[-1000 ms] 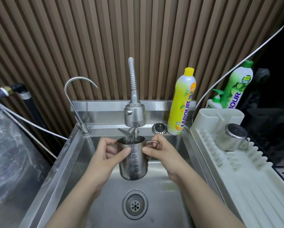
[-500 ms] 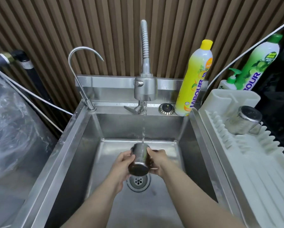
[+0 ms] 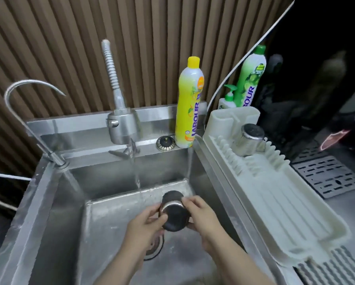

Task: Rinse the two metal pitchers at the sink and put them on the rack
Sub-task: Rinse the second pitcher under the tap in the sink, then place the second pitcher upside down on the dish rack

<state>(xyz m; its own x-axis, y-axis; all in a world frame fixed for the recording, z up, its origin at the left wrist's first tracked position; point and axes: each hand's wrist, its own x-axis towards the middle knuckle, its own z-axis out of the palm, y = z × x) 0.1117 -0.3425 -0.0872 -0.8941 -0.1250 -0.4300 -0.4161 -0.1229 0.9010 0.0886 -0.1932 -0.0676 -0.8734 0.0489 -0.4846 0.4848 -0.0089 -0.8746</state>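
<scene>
Head view looks down into a steel sink point(image 3: 102, 223); both hands are low in the basin, close together, clamped on one metal pitcher point(image 3: 173, 214); the left hand point(image 3: 145, 225) curls its fingers round the pitcher's left side, and the right hand point(image 3: 201, 221) grips the right side, with fingertips on the bright band near its upper end. The pitcher is held above the drain point(image 3: 155, 249); motion blur hides which way its mouth faces. Water point(image 3: 136, 171) runs from the spring tap point(image 3: 122, 128) and falls just left of the pitcher. The second pitcher point(image 3: 249, 140) stands mouth down at the far end of the white rack point(image 3: 296, 212), to the right of the sink. A yellow detergent bottle point(image 3: 190, 105) stands upright on the back ledge beside a round strainer plug point(image 3: 165, 143); a green bottle point(image 3: 251, 77) and a small pump bottle point(image 3: 227, 99) stand behind the rack; a thin gooseneck tap point(image 3: 28, 103) rises at the sink's left corner.
</scene>
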